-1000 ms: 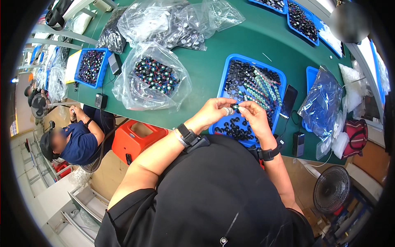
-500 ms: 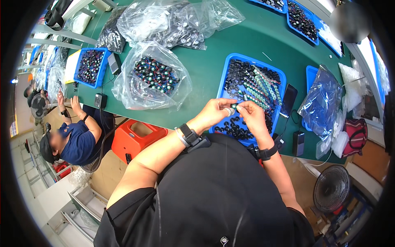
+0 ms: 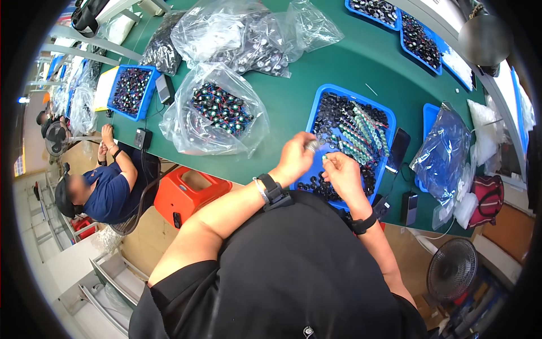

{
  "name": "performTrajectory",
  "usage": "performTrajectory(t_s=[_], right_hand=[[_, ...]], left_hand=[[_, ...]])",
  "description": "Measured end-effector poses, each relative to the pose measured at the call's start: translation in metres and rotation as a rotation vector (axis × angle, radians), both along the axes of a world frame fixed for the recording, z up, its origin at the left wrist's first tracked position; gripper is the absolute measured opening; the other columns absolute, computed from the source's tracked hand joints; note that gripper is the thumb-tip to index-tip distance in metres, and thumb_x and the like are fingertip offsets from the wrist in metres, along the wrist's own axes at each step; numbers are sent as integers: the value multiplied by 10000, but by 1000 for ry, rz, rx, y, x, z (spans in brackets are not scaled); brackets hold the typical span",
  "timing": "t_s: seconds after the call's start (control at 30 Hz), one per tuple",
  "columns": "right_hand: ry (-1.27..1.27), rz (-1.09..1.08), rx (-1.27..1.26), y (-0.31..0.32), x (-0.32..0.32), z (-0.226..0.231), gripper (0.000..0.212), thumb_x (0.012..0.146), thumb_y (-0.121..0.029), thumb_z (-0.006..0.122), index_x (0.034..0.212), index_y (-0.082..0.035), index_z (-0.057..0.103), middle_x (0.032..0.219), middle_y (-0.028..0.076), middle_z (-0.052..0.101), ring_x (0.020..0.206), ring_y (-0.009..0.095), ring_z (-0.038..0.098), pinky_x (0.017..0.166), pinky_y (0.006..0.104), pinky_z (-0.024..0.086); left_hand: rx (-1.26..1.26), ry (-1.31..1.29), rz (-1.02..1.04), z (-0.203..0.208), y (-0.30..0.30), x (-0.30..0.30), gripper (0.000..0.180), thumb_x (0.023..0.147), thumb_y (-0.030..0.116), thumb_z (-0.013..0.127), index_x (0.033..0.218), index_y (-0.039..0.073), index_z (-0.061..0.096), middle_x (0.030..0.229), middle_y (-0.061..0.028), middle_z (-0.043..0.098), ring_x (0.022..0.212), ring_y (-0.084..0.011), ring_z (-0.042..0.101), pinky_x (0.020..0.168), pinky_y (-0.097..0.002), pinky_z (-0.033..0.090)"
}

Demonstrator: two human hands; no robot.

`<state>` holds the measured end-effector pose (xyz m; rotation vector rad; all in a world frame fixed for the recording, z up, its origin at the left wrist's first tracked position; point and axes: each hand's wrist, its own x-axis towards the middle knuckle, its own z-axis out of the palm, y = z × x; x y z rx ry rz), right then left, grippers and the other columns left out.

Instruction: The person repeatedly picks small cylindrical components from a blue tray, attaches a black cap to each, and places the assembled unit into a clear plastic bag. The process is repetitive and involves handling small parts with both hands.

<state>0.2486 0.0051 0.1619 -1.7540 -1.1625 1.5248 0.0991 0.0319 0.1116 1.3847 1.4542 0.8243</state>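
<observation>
Over the near left edge of a blue tray (image 3: 311,110), my left hand (image 3: 294,160) is closed, its fingers curled; a silvery bit (image 3: 311,146) shows at the fingertips, too blurred to name. My right hand (image 3: 344,175) is above the same tray, pinching a small round green-topped part (image 3: 325,159) between thumb and fingers. The tray holds many small black round caps (image 3: 332,103) on its far side and near end. Strips of round green boards (image 3: 361,133) lie slanted across them, toward the right.
Left of the tray sits an open clear bag of wired parts (image 3: 223,110). A phone (image 3: 398,148) lies against the tray's right side, with plastic bags (image 3: 443,144) beyond. A co-worker (image 3: 107,192) sits at the left by a red stool (image 3: 189,195); a fan (image 3: 451,270) stands lower right.
My hands have come apart. The left has moved a little left, while the right stays over the tray with the small green part. The view has shifted slightly.
</observation>
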Motion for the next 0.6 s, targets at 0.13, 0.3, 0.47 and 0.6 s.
performTrajectory(t_s=[0.13,0.3,0.47,0.6], right_hand=[[67,-98,1,-4,18,-28,160,900,-73,561,1008,41,596,768,65,628,618,115,612,546,254,520],[137,-147,-35,-13,40,-73,143,892,-58,561,1023,0,560,846,79,628,657,125,594,558,255,481],[-316,-3,86,1,39,-91,176,848,-110,617,983,-49,522,789,78,583,684,176,571,607,307,447],[-800,159,313,20,33,-99,252,819,-179,655,995,-47,533,914,141,588,819,317,611,715,406,494]], left_hand=[[-182,-210,310,-15,7,-22,144,880,48,573,1005,-22,592,852,-88,647,738,-119,590,636,-252,481],[-432,-365,295,-31,-2,-55,178,877,69,606,1029,-22,596,846,-65,637,712,-104,572,636,-254,484],[-238,-83,79,-68,-12,-67,193,842,113,660,1018,36,648,841,-50,618,766,-165,568,720,-318,478],[127,401,-64,-87,-19,-69,178,794,143,691,968,101,688,865,-66,588,856,-245,538,797,-351,446]])
